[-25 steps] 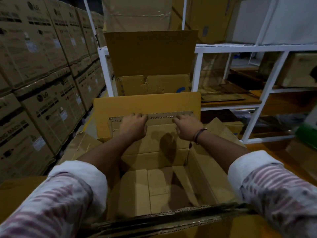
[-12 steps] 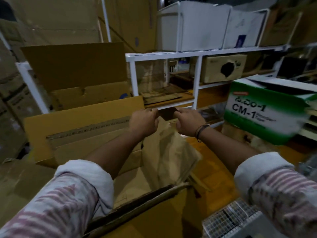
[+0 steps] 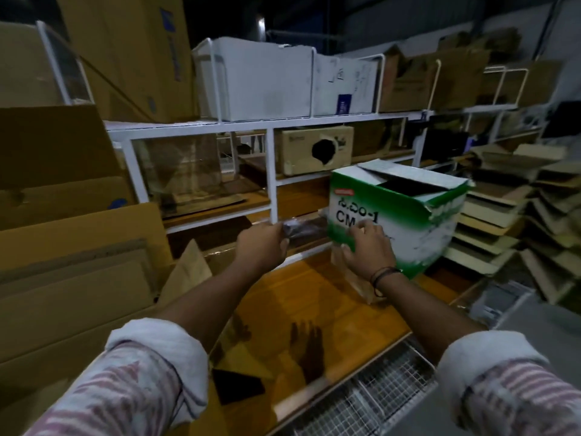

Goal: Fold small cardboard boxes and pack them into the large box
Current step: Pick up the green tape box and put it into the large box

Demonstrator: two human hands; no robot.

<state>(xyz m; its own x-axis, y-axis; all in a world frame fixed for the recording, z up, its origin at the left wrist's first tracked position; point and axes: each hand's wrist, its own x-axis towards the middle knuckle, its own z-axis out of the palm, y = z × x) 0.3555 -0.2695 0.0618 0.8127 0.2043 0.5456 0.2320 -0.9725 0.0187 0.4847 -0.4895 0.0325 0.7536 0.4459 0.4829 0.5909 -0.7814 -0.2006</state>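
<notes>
While my right hand (image 3: 367,248) sits on the flat cardboard blank (image 3: 353,278) upright by the green carton (image 3: 408,215) (grip unclear), my left hand (image 3: 262,243) hangs curled, empty afaik. Blank's prob light & bendy, so take both side edges.

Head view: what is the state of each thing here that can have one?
Green and white cardboard box: flaps open.
Brown cardboard shelf box: closed, front torn.
Large brown cardboard box: open.
Right hand: grips flat brown cardboard piece.
Left hand: curled, hold unclear.
</notes>
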